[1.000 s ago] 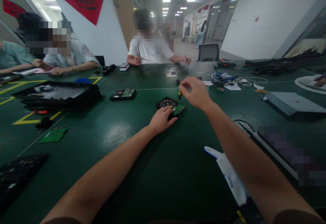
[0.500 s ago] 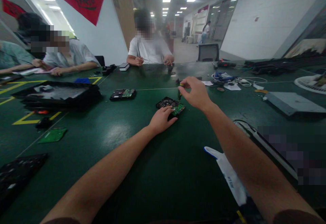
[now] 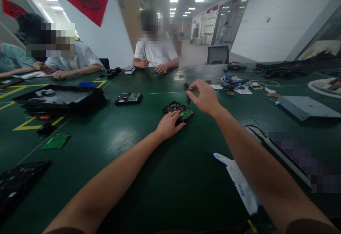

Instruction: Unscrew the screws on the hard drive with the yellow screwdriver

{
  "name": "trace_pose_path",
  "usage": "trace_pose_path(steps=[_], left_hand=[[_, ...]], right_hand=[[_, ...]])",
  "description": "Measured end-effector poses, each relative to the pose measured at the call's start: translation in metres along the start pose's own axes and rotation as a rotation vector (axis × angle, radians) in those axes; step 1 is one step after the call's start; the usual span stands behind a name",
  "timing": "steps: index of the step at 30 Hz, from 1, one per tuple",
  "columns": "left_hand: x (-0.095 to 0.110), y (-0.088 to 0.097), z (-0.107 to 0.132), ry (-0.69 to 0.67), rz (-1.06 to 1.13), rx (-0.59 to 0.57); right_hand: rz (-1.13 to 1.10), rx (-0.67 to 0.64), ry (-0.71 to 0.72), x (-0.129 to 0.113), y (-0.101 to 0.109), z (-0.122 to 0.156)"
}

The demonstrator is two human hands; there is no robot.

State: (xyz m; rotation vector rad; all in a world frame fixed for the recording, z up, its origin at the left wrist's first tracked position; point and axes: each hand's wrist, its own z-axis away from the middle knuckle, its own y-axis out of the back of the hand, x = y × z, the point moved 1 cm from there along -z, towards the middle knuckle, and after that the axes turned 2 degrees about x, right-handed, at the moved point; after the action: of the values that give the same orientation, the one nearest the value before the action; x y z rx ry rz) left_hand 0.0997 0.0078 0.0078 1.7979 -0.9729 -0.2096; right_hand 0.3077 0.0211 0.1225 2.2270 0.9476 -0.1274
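Note:
A hard drive (image 3: 174,107) with a green circuit board on its near right part lies on the dark green table. My left hand (image 3: 168,124) grips its near side, fingers over the top and thumb along the front, hiding part of the board. Above the drive's right side, my right hand (image 3: 205,96) is closed around a small screwdriver (image 3: 188,99) with a dark, yellow-banded handle, held upright. The screwdriver's tip is too small to make out. Another hard drive (image 3: 128,98) with a green board rests further left.
To the left are a black tray (image 3: 64,99), a loose green circuit board (image 3: 55,141) and a black part (image 3: 21,180). A white glove (image 3: 241,180) lies near my right forearm. Beyond it sits a grey metal box (image 3: 309,108). Cables (image 3: 236,82) lie further back. Across the table sits a co-worker (image 3: 156,51).
Both my hands stay almost in place, with the screwdriver still upright above the drive. The co-worker opposite has brought one hand inward, and a person in the background has walked to the right.

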Motion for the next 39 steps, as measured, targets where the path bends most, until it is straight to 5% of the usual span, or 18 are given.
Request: trace_pose_path(steps=[39], left_hand=[[-0.0011, -0.0007, -0.0005, -0.005, -0.001, 0.0]], right_hand=[[-0.027, -0.031, -0.012, -0.0029, -0.0007, 0.0011]])
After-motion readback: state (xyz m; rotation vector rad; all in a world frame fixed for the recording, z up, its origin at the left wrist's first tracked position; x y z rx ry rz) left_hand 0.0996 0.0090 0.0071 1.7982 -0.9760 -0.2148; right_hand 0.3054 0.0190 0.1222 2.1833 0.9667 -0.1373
